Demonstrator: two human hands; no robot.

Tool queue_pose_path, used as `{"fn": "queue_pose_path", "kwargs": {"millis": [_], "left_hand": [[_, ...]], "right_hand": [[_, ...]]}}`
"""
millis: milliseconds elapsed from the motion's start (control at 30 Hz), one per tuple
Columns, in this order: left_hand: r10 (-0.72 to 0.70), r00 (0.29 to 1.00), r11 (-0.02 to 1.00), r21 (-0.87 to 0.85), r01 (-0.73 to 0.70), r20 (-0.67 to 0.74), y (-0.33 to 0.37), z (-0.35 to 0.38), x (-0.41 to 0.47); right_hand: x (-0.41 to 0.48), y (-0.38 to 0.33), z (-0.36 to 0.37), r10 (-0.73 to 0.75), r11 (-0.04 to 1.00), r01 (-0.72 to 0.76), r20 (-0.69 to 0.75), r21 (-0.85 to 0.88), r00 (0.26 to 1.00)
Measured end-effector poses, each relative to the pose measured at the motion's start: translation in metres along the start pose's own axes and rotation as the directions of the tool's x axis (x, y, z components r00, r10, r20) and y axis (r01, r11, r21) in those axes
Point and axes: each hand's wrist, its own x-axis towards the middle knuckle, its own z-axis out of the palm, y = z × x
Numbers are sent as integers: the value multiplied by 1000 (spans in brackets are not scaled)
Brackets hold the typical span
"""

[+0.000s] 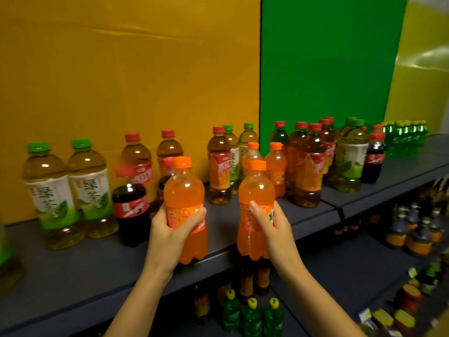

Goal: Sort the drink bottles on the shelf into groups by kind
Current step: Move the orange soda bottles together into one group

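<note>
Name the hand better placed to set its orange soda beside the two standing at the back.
Probably right: the right hand holds its orange soda nearest the standing orange sodas; the left hand is farther off, by the cola bottles.

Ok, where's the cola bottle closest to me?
In the head view the cola bottle stands left of centre on the shelf, between a green tea bottle on its left and the orange soda bottle that the left hand grips.
</note>
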Motion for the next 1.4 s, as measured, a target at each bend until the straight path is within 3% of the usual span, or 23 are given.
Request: {"fn": "queue_pose_path", "kwargs": {"millis": [433, 767, 1100, 1400], "left_hand": [[-3, 1000, 998, -61, 3, 4, -16, 161, -14], [0, 993, 996, -90, 11, 116, -34, 297, -7], [25, 967, 992, -130, 8, 254, -70, 450, 28], [74, 956, 987, -160, -29, 285, -97, 590, 89]], "right_hand": [[32, -19, -163, -17, 998, 15, -23, -63, 1000], [62, -25, -290, -37, 993, 22, -131, -113, 991], [137, -13, -425, -119, 979, 75, -227, -192, 967], [237, -10, -543, -153, 957, 83, -239, -279, 959]]}}
